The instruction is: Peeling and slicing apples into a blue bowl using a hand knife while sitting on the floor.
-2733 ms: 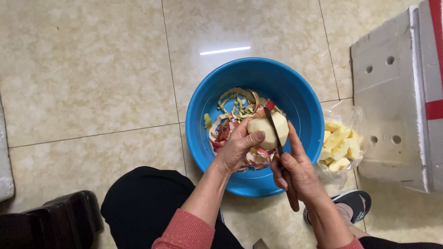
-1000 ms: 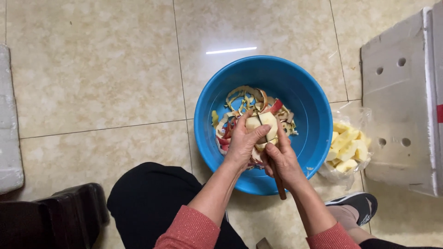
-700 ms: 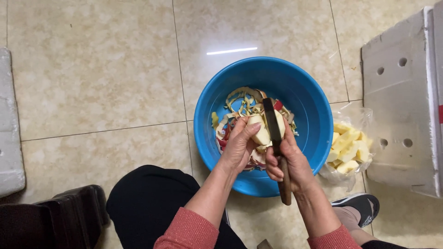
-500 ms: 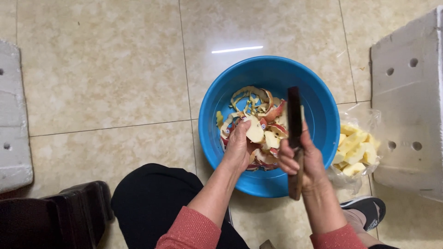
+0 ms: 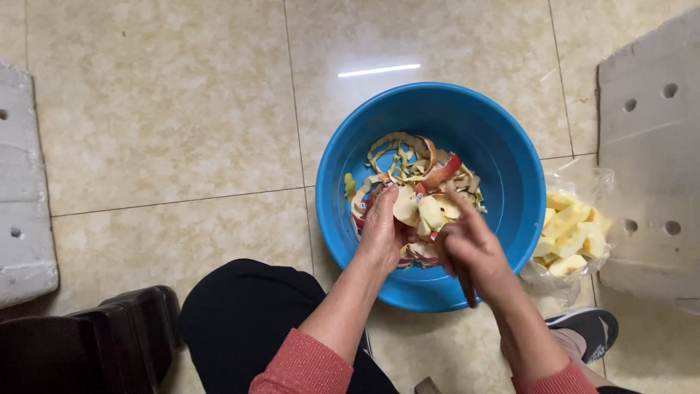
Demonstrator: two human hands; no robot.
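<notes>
Here, peeled apple pieces (image 5: pixel 417 210) are pinched in the fingers of the left hand (image 5: pixel 382 232) over the blue basin (image 5: pixel 510 182), above a heap of peelings (image 5: pixel 408 160). The right hand (image 5: pixel 472 252) is closed around a knife handle (image 5: pixel 467 288), whose long axis runs toward the person; the blade is hidden. Cut apple chunks (image 5: pixel 572 233) are held in a clear bag just beside the basin.

— Left hand (image 5: pixel 381 228): how was it held?
— Palm down, fingers curled, forearm angled up from the lower middle.
— And the right hand (image 5: pixel 472 252)?
— Closed in a fist, knuckles up, set just beside the left; sleeves were seen at both forearms.
</notes>
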